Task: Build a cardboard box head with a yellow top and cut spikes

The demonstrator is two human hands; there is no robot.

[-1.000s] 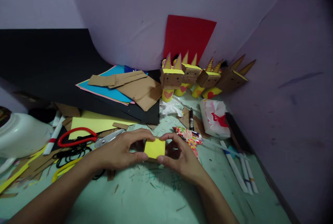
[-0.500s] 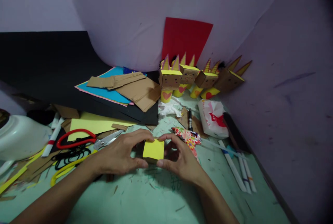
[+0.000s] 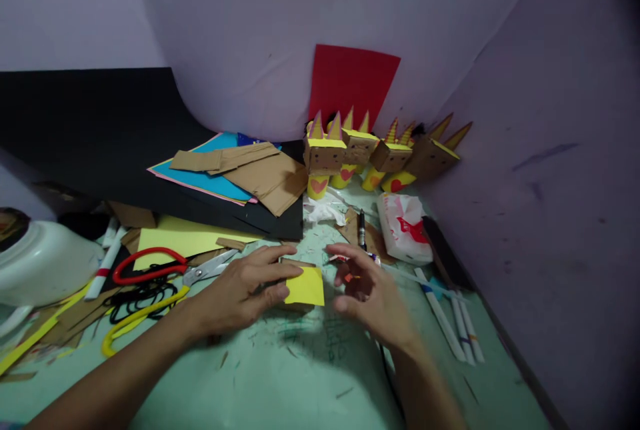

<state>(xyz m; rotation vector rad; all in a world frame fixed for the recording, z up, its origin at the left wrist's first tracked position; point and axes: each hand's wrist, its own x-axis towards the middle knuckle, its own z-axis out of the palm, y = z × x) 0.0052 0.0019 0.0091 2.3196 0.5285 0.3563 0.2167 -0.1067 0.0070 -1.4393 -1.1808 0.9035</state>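
My left hand [image 3: 247, 290] pinches the left edge of a yellow paper square [image 3: 307, 287] between thumb and index finger. The paper sits over a small brown cardboard box [image 3: 295, 308], shifted to the right of it, and covers most of its top. Just right of the paper, my right hand [image 3: 373, 293] is open, with its fingers curved and apart. Behind and between those fingers show bits of a flower-patterned thing, mostly hidden by the hand. A pale translucent stick [image 3: 425, 281] runs rightward from there. A dark cord [image 3: 390, 373] lies beside my right wrist.
Scissors [image 3: 193, 273] with red and yellow handles lie left, over black cord. Several cardboard horned figures [image 3: 325, 157] stand at the back near a red sheet [image 3: 353, 83]. A tissue pack [image 3: 405, 230] and white markers [image 3: 445, 323] are right; a white container [image 3: 45, 263] is far left.
My right hand has let go of the box and moved right over the flower-patterned thing. The yellow paper, square on the box top before, has slid right under my left fingers.
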